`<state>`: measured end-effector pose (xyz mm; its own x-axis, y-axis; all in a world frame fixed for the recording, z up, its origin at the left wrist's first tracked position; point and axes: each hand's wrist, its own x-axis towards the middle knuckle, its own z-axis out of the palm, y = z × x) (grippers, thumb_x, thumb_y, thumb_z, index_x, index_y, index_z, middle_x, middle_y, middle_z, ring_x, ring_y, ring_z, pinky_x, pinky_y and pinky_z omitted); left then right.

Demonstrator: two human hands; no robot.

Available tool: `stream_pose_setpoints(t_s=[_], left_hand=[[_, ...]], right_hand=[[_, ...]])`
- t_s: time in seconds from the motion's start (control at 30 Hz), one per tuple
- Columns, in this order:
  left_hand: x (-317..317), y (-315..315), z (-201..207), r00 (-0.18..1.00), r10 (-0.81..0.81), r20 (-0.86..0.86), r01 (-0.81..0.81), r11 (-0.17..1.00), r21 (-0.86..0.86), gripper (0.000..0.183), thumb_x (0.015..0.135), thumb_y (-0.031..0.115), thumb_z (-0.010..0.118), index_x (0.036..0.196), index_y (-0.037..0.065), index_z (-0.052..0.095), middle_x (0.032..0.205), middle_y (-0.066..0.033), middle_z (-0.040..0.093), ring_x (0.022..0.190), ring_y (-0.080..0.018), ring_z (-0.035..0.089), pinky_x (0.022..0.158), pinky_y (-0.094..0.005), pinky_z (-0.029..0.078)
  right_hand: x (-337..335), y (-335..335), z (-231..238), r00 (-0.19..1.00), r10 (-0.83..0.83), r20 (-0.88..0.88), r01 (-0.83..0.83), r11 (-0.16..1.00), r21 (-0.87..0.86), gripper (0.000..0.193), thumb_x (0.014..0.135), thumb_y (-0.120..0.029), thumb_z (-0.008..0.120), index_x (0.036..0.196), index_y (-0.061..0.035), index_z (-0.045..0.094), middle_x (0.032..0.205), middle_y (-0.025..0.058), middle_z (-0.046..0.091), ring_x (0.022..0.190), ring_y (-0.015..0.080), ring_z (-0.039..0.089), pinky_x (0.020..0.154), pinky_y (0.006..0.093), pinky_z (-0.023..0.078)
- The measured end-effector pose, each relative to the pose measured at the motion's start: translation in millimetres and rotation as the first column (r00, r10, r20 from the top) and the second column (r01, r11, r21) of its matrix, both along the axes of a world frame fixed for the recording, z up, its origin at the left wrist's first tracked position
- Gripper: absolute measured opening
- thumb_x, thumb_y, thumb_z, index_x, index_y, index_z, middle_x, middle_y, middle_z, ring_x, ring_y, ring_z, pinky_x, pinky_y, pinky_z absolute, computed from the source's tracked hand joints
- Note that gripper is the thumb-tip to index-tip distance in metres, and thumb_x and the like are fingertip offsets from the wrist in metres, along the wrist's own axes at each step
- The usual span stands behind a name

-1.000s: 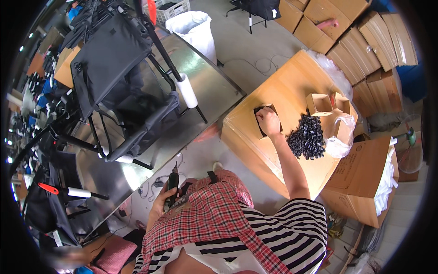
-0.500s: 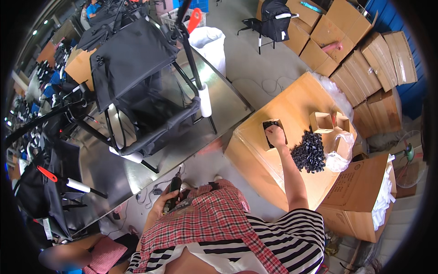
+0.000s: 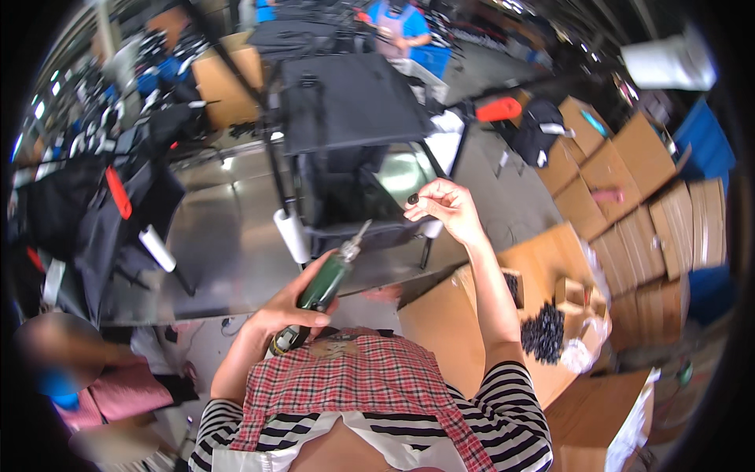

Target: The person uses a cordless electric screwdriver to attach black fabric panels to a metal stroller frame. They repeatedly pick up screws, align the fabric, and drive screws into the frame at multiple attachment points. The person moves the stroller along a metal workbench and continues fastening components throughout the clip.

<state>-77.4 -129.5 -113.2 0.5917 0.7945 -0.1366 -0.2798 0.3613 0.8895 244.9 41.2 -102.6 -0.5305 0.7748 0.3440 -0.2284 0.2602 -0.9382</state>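
My left hand [image 3: 292, 305] is wrapped round a green electric screwdriver [image 3: 329, 281], its thin bit pointing up and away from me. Between thumb and fingertips of my right hand [image 3: 443, 206] is a small round black part [image 3: 413, 199]; its exact kind is too small to tell. Both hands are raised in front of a black fabric seat on a tubular frame [image 3: 354, 102], which stands on the metal table. The round part is close to the frame's near right side, apparently apart from it.
On a large cardboard box [image 3: 440, 315] at right lie a heap of small black parts [image 3: 543, 334] and small open cartons [image 3: 569, 295]. The metal table [image 3: 228, 236] spreads left. Stacked boxes [image 3: 629, 236] stand far right. A person in blue [image 3: 397, 27] works at the back; another sits lower left.
My right hand has left the small carton on the box and moved left, bringing out a round black part. My left hand has lifted the screwdriver forward. The view has swung right-to-left and upward.
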Motion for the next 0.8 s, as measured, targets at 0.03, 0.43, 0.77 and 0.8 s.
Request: stream_pose_setpoints(t_s=[0.03,0.43,0.77,0.8], left_hand=[[-4,-1,8,0.999,0.000,0.048,-0.003,0.999,0.050,0.116,0.073,0.012,0.084,0.162,0.019,0.010,0.089,-0.0060,0.056,0.063,-0.0126,0.058,0.056,-0.0259,0.048],[-67,-24,5,0.980,0.068,0.188,-0.099,0.982,0.161,0.118,0.076,0.010,0.085,0.163,0.020,0.005,0.090,-0.0036,0.057,0.064,-0.0100,0.060,0.055,-0.0243,0.052],[-91,-12,-3,0.964,0.035,0.263,-0.054,0.996,0.068,0.117,0.076,0.009,0.086,0.162,0.018,0.008,0.091,-0.0055,0.057,0.067,-0.0109,0.060,0.058,-0.0240,0.052],[-92,-10,-5,0.959,0.026,0.282,-0.047,0.997,0.068,0.117,0.076,0.009,0.086,0.162,0.017,0.008,0.091,-0.0058,0.057,0.066,-0.0111,0.060,0.058,-0.0239,0.052]], right_hand=[[-18,7,8,0.998,0.064,0.022,-0.064,0.998,0.023,0.009,0.096,-0.002,0.065,0.101,0.0048,0.063,0.095,0.0149,0.073,0.087,0.0242,0.074,0.079,0.0353,0.061],[-145,31,61,0.859,0.386,0.336,-0.407,0.913,-0.010,0.010,0.089,0.003,0.072,0.097,0.0022,0.066,0.097,0.0090,0.069,0.087,0.0190,0.073,0.078,0.0290,0.058],[-168,43,73,0.786,0.433,0.441,-0.481,0.877,-0.004,0.010,0.085,0.008,0.072,0.094,0.0049,0.068,0.098,0.0140,0.069,0.086,0.0196,0.070,0.077,0.0286,0.058],[-170,44,75,0.779,0.441,0.446,-0.492,0.871,-0.002,0.009,0.086,0.007,0.071,0.094,0.0046,0.068,0.098,0.0124,0.069,0.086,0.0188,0.070,0.078,0.0283,0.057]])
